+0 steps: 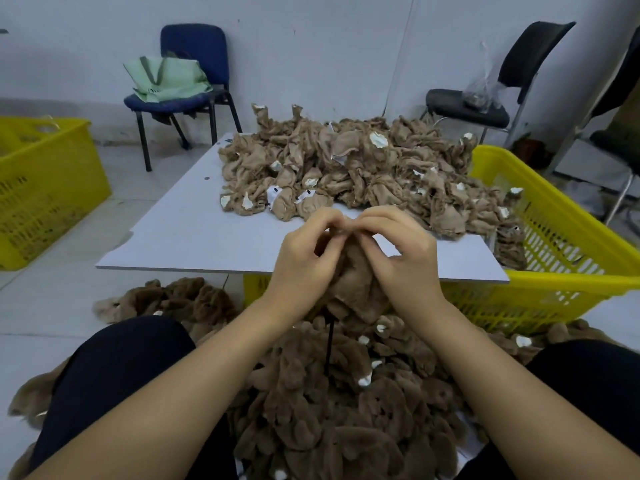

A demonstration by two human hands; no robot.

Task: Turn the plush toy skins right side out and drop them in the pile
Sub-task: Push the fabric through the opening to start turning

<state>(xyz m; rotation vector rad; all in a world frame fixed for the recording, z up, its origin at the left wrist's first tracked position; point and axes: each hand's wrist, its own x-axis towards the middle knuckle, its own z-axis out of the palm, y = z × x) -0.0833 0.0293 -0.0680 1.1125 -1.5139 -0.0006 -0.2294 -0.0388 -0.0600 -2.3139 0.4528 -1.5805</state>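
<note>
Plush skin (353, 285), brown, held up between both hands just over the near edge of the grey board (194, 237); landmark for all below is that board

Head view:
- left hand (304, 265) fingers curled, pinching the skin's top edge; thumb and forefinger meet at the fabric
- right hand (401, 254) likewise curled round the same top edge, fingertips touching those of the left hand
- skin's body hangs down between the wrists, fuzzy side partly showing; how far it is turned, cannot tell
- heap of unturned skins (346, 168), tan with white patches and small tags, covers the far and right part of the board, spilling off its right edge
- pile of furry skins (332, 410), darker brown, on the floor below the board's near edge, between the person's dark-clad knees (114, 368)
- thin black strap (329, 344) hangs below the held skin, over that pile
- yellow crate (561, 244) touching the board's right side, partly under it
- second yellow crate (41, 188) well left of the board
- blue chair (194, 64) beyond the board's far left corner, green bag (166, 77) on its seat
- black chair (502, 81) beyond the far right corner, clear plastic bag (481, 88) on its seat
</note>
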